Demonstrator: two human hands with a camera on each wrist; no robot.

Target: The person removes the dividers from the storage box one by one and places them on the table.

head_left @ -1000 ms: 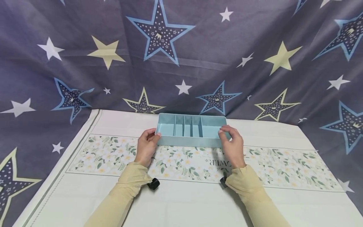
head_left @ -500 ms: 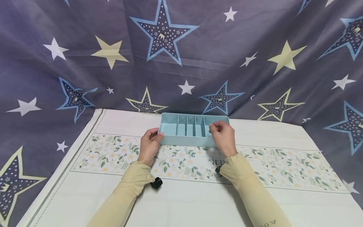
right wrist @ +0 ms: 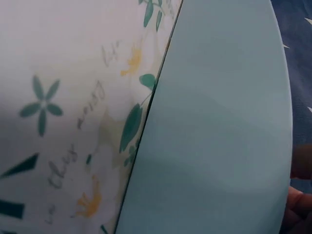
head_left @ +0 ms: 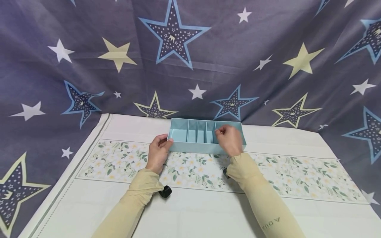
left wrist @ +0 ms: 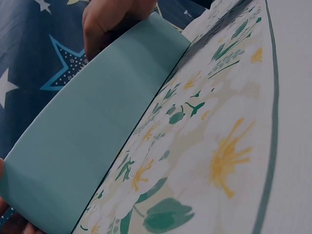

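Head view: a blue box (head_left: 191,147) stood upright on the surface (head_left: 184,211), long wall facing the person.
Left hand (head_left: 157,152): fingers clamped on the box's near left corner.
Right hand (head_left: 231,140): fingers curled over the box's right compartment (head_left: 237,124); whether the tips pinched anything could not be told.
Dividers (head_left: 206,132): four, set crosswise inside the box.
Box handling, as judged: good work called for a firm left corner against sliding, and light right fingertips, without levering the dividers.
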